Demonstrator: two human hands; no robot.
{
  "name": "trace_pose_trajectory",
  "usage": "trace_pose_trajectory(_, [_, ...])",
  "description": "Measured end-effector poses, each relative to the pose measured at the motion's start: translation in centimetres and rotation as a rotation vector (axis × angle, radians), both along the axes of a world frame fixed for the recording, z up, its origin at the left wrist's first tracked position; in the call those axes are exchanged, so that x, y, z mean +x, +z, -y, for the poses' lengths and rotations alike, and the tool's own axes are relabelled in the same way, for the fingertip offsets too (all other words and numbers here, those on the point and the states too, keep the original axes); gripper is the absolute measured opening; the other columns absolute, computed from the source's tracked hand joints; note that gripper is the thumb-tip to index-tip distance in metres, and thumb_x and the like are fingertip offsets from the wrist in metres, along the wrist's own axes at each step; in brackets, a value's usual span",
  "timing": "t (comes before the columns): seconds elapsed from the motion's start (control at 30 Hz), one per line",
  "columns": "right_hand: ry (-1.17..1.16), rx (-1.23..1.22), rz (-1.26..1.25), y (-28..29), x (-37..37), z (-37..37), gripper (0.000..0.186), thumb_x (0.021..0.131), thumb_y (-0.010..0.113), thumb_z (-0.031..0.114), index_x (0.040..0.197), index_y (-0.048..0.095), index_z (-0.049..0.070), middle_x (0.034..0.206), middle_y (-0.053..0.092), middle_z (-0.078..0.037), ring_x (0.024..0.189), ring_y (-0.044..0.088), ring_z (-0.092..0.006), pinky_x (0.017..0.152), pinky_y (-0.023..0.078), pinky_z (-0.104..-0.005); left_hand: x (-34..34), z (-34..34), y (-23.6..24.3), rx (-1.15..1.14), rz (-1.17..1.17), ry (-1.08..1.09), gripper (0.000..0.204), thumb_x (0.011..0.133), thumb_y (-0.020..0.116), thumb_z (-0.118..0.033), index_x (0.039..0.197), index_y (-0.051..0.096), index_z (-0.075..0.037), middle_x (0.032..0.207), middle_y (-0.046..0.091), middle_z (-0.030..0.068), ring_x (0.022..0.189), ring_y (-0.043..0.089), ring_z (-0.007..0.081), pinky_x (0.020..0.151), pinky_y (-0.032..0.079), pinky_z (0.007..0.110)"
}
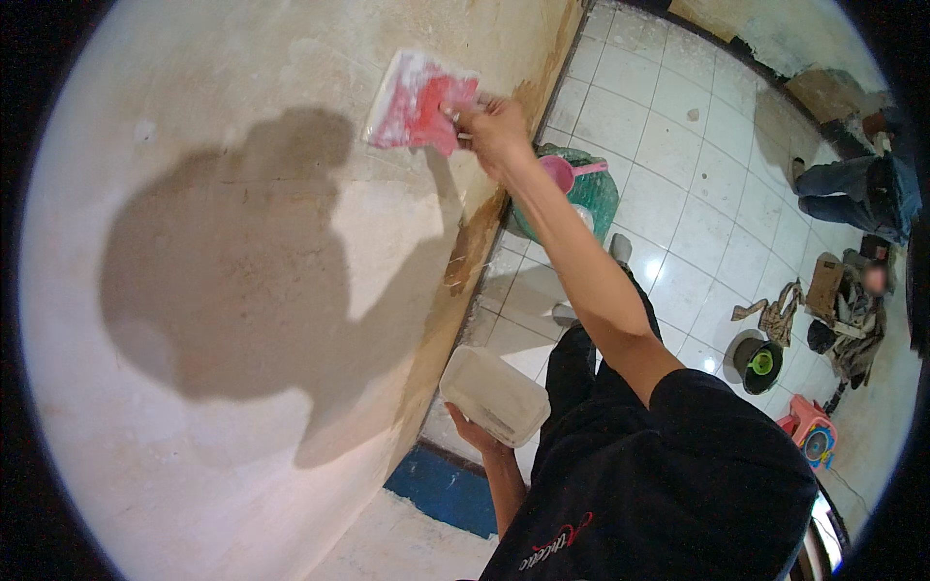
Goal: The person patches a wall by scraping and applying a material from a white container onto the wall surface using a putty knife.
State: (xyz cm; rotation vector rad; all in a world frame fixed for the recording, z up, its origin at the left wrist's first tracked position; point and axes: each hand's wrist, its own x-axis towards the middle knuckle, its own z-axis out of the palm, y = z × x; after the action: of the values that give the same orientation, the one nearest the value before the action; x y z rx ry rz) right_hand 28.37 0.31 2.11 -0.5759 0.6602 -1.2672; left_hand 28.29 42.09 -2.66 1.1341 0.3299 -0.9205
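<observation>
Against the upper part of the pale wall (223,58), my right hand (496,131) grips a red plastic putty spreader (426,105) smeared with white paste. The blade's broad edge points left and lies at the wall surface; whether its whole edge touches cannot be seen. Lower down, my left hand (477,436) holds a whitish rectangular plastic tub (496,395) from beneath, close to the foot of the wall. Some pale paste coats the inside of the tub, and part of the left fingers is hidden under it.
A green plastic sack (603,198) with a pink dipper (557,174) stands on the tiled floor (668,136) by the wall. To the right are a dark bucket (756,363), a pink fan-like appliance (812,436), a cardboard box (825,281) and another person's legs (843,184).
</observation>
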Motion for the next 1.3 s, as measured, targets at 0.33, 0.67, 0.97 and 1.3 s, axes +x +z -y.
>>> trace_pose_trajectory(0.33, [-0.074, 0.276, -0.778, -28.2, 1.9, -0.1, 0.026, 0.072, 0.074, 0.023, 0.078, 0.069, -0.001, 0.073, 0.070, -0.016, 0.068, 0.070, -0.0215, 0.061, 0.055, -0.0375, -0.5, 0.9, 0.6, 0.107, 0.189, -0.053, 0.060, 0.101, 0.034, -0.050, 0.138, 0.041, -0.004, 0.133, 0.049, 0.0175, 0.119, 0.052, 0.0346, 0.099, 0.045, 0.047])
trace_pose_trajectory(0.67, [0.120, -0.023, -0.636, -7.3, 1.7, 5.9, 0.018, 0.082, 0.063, 0.005, 0.074, 0.061, -0.012, 0.069, 0.064, -0.016, 0.053, 0.065, -0.0237, 0.044, 0.055, -0.0361, -1.2, 1.3, 0.6, 0.066, 0.059, -0.010, 0.060, 0.101, 0.033, -0.051, 0.139, 0.041, -0.004, 0.134, 0.049, 0.0172, 0.118, 0.052, 0.0343, 0.099, 0.046, 0.047])
trace_pose_trajectory(0.97, [-0.116, -0.394, -0.186, 10.7, -3.5, 6.0, 0.012, 0.078, 0.061, -0.001, 0.081, 0.062, -0.012, 0.069, 0.065, -0.016, 0.057, 0.067, -0.0239, 0.046, 0.053, -0.0354, -1.5, 1.1, -0.6, 0.052, 0.005, -0.041, 0.066, 0.099, 0.033, -0.057, 0.142, 0.040, -0.007, 0.139, 0.048, 0.0129, 0.123, 0.049, 0.0327, 0.104, 0.041, 0.045])
trace_pose_trajectory(1.3, [0.038, 0.149, -0.145, -12.9, 2.0, 9.6, 0.016, 0.091, 0.056, 0.008, 0.097, 0.061, -0.005, 0.079, 0.063, -0.009, 0.065, 0.064, -0.0217, 0.053, 0.053, -0.0358, -1.5, 2.3, 1.2, -0.004, 0.108, -0.026, 0.055, 0.102, 0.032, -0.046, 0.139, 0.042, -0.007, 0.132, 0.052, 0.0142, 0.118, 0.053, 0.0323, 0.099, 0.047, 0.045])
